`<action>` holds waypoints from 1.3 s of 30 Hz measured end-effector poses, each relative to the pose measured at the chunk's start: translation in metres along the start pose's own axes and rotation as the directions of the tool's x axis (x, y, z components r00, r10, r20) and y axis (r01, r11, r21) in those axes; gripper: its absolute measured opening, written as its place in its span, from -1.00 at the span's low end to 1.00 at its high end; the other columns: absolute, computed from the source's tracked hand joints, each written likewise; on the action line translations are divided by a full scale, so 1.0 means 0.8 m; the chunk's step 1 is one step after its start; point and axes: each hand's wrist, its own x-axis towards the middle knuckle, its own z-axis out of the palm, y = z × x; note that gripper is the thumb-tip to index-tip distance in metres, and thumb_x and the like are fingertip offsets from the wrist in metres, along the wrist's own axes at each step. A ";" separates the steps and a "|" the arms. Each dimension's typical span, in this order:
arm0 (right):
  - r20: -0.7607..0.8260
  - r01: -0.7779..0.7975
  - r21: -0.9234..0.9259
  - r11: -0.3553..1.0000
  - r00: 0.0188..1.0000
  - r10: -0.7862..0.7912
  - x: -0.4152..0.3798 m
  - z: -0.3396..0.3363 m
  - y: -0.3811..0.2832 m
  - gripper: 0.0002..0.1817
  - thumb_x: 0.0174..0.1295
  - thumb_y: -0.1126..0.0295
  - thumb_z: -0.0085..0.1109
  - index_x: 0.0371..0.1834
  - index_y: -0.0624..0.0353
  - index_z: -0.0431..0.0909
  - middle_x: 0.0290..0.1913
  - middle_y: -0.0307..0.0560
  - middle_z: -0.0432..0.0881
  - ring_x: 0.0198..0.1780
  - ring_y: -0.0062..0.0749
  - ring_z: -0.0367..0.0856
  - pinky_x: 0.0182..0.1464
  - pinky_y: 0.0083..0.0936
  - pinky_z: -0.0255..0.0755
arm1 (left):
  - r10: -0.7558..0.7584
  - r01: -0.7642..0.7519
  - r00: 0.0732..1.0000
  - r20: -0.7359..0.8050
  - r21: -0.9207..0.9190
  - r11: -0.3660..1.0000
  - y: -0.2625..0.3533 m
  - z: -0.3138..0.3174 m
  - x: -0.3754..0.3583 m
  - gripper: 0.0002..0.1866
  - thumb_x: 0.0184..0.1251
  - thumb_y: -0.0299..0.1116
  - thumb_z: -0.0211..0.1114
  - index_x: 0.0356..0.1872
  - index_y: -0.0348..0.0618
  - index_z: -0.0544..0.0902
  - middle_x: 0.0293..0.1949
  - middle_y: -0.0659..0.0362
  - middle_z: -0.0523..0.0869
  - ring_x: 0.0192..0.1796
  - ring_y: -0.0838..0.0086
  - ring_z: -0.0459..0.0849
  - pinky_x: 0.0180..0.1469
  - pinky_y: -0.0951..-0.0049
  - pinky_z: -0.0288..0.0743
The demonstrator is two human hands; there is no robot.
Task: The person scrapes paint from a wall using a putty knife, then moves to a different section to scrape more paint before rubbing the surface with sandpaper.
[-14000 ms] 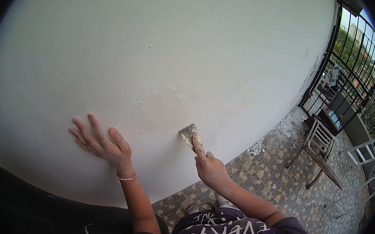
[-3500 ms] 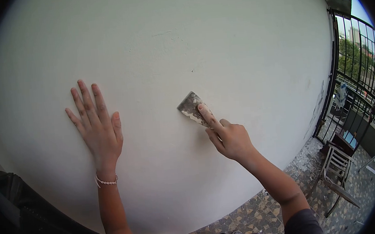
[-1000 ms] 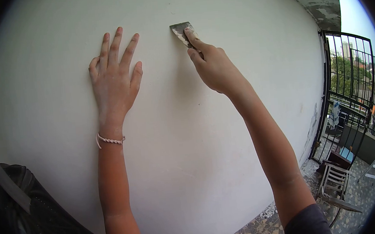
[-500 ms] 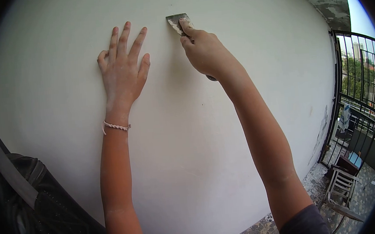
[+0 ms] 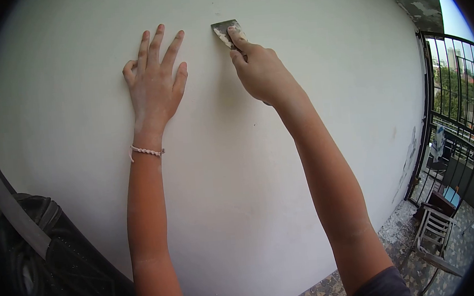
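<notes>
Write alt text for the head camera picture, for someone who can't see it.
Seen from the head camera, a person's right hand presses a paint-crusted scraper against a white wall, index finger along the blade. The left hand, with a bracelet at the wrist, lies flat on the wall beside it. At the right are a black metal railing and a wooden chair on a patterned tile floor.

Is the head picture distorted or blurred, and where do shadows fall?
Head view: strong fisheye bends the white wall and darkens the corners; soft daylight; faint shadows beside the right hand and left hand; the scraper looks sharp.
</notes>
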 end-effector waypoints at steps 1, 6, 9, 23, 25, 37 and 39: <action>0.005 0.004 -0.024 1.000 1.000 -0.004 -0.008 0.000 0.001 -0.44 0.52 0.21 -0.20 0.58 -0.10 0.27 -0.01 0.14 0.75 0.04 -0.03 0.74 0.14 -0.14 0.61 | 0.002 -0.002 1.000 -0.004 -0.010 1.000 0.000 0.002 0.000 -0.42 0.53 -0.11 0.13 0.54 0.44 0.32 0.60 0.33 0.22 0.63 0.43 0.10 0.41 0.10 0.10; -0.058 0.012 -0.040 0.999 0.998 -0.014 0.031 0.005 -0.015 -0.44 0.52 0.21 -0.22 0.58 -0.09 0.28 0.04 0.15 0.74 0.06 0.00 0.73 0.15 -0.14 0.60 | -0.021 0.021 0.999 0.034 -0.004 1.000 -0.004 0.005 -0.001 -0.42 0.54 -0.13 0.09 0.55 0.49 0.29 0.62 0.38 0.19 0.63 0.44 0.11 0.44 0.15 0.07; -0.063 -0.012 -0.040 0.999 0.998 0.009 0.039 0.004 -0.029 -0.44 0.52 0.21 -0.22 0.57 -0.08 0.29 0.09 0.15 0.72 0.07 0.01 0.73 0.15 -0.15 0.60 | 0.002 -0.001 0.999 0.041 -0.026 1.000 -0.011 0.003 -0.003 -0.42 0.54 -0.14 0.09 0.56 0.47 0.30 0.61 0.37 0.20 0.63 0.45 0.11 0.46 0.15 0.07; -0.033 0.000 -0.036 0.999 0.999 -0.001 0.020 0.013 -0.026 -0.42 0.50 0.23 -0.18 0.60 -0.02 0.24 0.31 0.22 0.58 0.28 0.02 0.61 0.30 -0.18 0.50 | -0.012 0.012 1.000 0.002 -0.099 0.995 -0.017 0.002 -0.007 -0.46 0.53 -0.11 0.13 0.50 0.31 0.40 0.59 0.29 0.26 0.63 0.41 0.12 0.43 0.12 0.10; 0.010 -0.032 0.024 0.999 0.999 0.032 0.015 0.011 -0.029 -0.41 0.50 0.23 -0.17 0.60 -0.01 0.23 0.35 0.22 0.54 0.33 0.06 0.57 0.34 -0.17 0.46 | -0.029 0.032 0.999 0.027 -0.118 0.993 -0.015 0.000 -0.009 -0.46 0.54 -0.11 0.12 0.51 0.31 0.39 0.59 0.29 0.24 0.63 0.41 0.11 0.44 0.11 0.08; 0.026 0.065 -0.088 0.994 0.998 -0.063 0.035 0.002 -0.035 -0.42 0.52 0.17 -0.15 0.59 -0.06 0.27 0.25 0.16 0.64 0.17 -0.05 0.67 0.23 -0.22 0.50 | -0.045 0.046 0.999 0.022 -0.057 0.997 0.009 0.021 -0.005 -0.31 0.55 -0.04 0.07 0.62 0.10 0.14 0.65 0.25 0.08 0.67 0.39 0.00 0.47 0.12 0.07; -0.004 0.116 -0.094 0.989 0.993 -0.117 0.029 0.007 -0.026 -0.42 0.52 0.18 -0.19 0.59 -0.09 0.26 0.21 0.16 0.67 0.16 0.00 0.69 0.22 -0.17 0.54 | -0.041 0.042 0.999 0.015 -0.046 0.998 0.013 0.025 -0.003 -0.29 0.55 -0.03 0.06 0.62 0.02 0.13 0.65 0.24 0.08 0.67 0.39 0.00 0.48 0.14 0.08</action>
